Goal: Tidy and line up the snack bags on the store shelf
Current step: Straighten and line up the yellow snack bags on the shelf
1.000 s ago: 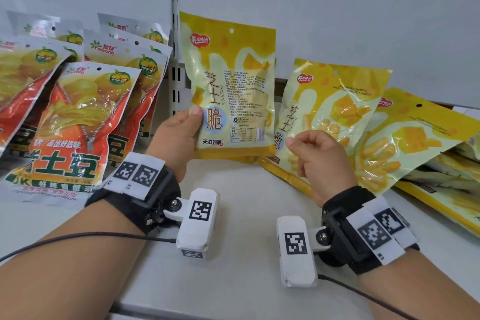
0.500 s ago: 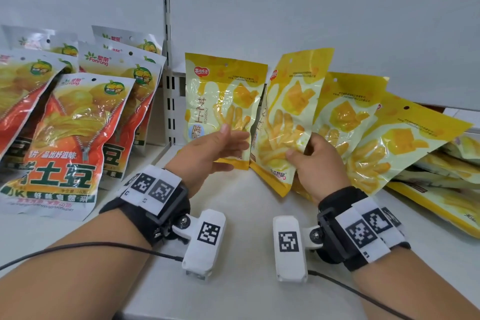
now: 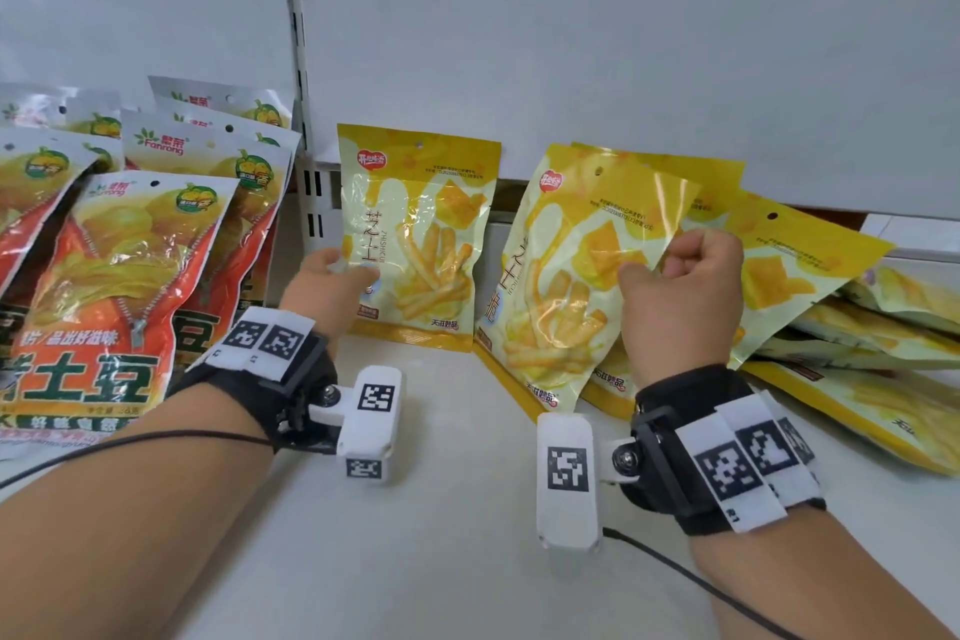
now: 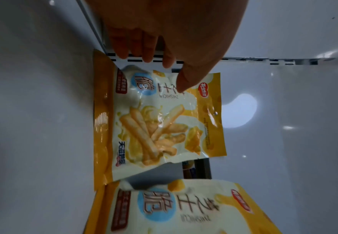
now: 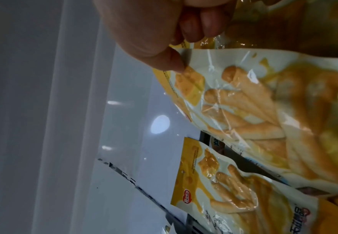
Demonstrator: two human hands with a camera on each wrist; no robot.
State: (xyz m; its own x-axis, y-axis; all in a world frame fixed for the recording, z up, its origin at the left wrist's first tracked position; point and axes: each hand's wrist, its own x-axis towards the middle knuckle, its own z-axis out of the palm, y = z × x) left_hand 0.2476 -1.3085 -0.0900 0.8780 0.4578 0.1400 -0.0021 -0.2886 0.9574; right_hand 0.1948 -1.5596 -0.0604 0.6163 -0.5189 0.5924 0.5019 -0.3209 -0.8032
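A yellow cheese-stick snack bag (image 3: 415,244) stands upright on the white shelf (image 3: 467,561) against the back wall. My left hand (image 3: 337,268) pinches its left edge, thumb on the front (image 4: 181,85), fingers behind. In the left wrist view the same bag (image 4: 164,126) fills the middle. A second yellow bag (image 3: 571,276) leans to its right, tilted. My right hand (image 3: 670,260) pinches its upper right edge between thumb and curled fingers (image 5: 184,52). That bag (image 5: 264,102) shows close in the right wrist view, with the first bag (image 5: 224,197) below it.
More yellow bags lean behind the second one (image 3: 810,270), and several lie flat at the right (image 3: 883,343). Orange-red potato snack bags (image 3: 119,276) stand in rows at the left, beyond a slotted upright post (image 3: 298,68). The shelf front is bare white.
My left hand has moved its bag back and stood it upright at the wall. My right hand has drawn the second bag rightwards, so a gap now separates the two.
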